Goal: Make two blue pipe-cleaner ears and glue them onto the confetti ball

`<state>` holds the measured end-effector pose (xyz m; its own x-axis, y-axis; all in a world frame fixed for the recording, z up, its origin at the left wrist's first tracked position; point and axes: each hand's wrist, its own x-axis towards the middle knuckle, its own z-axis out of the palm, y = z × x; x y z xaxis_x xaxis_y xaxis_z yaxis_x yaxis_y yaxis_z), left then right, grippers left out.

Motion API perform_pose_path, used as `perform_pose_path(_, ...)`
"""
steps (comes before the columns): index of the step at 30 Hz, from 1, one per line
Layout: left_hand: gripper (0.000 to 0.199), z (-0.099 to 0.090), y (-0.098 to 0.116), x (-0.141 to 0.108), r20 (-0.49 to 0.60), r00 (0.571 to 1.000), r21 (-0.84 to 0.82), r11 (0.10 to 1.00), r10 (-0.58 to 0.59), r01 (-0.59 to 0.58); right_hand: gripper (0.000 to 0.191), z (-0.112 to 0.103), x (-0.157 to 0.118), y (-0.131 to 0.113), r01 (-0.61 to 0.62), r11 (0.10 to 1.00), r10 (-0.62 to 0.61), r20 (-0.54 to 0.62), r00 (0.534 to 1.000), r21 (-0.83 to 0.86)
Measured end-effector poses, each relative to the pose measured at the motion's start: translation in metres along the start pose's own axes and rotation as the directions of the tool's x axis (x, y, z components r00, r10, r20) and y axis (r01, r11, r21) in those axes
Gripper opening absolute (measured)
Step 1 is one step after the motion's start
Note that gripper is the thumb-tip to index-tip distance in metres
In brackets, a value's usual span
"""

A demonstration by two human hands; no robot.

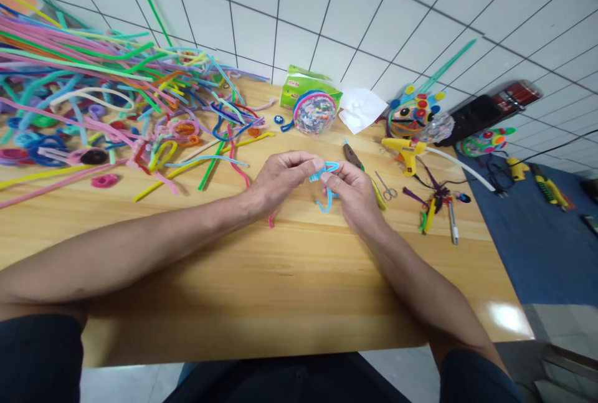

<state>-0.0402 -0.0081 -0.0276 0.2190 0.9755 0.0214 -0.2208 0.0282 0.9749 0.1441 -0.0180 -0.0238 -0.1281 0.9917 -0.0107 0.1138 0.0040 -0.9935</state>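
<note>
Between my two hands is a light blue pipe cleaner (pixel 331 167), bent into a narrow loop with a loose curled end hanging below. The fingers of my left hand (pixel 290 171) pinch its left part. My right hand (pixel 354 190) grips it from the other side, thumb and fingers closed. Behind my right hand lie pliers (pixel 351 155), partly covered by it, and small scissors (pixel 389 191). A red pipe cleaner (pixel 240 172) runs partly under my left forearm.
A heap of coloured pipe cleaners (pixel 70 91) covers the left side. At the back stand a green packet (pixel 299 82), a round multicoloured ball (pixel 315 112) and white paper (pixel 362 109). To the right are a yellow glue gun (pixel 407 152), a pen (pixel 453 223) and decorated figures (pixel 411 115).
</note>
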Motion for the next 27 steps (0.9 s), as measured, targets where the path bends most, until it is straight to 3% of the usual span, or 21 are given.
perform_pose_path(7, 0.043, -0.001, -0.003, 0.004, 0.055, 0.998, -0.021, 1.0, -0.004, 0.005, 0.025, -0.004, 0.003, -0.005, 0.058, 0.998, -0.059, -0.096, 0.994, -0.016)
perform_pose_path(15, 0.044, 0.003, -0.005, 0.001, 0.01, 1.0, 0.003, 1.0, 0.005, -0.005, 0.023, 0.0, -0.001, -0.009, 0.103, 0.985, -0.117, -0.096, 0.989, -0.139)
perform_pose_path(22, 0.05, 0.002, -0.012, 0.001, 0.055, 0.998, -0.053, 0.999, 0.002, 0.001, 0.023, 0.004, -0.004, -0.005, 0.137, 0.963, -0.167, -0.111, 0.98, -0.232)
perform_pose_path(27, 0.044, 0.0, -0.01, 0.001, 0.044, 0.999, 0.007, 1.0, -0.022, 0.022, 0.028, 0.001, -0.004, -0.004, 0.133, 0.963, -0.156, -0.084, 0.984, -0.236)
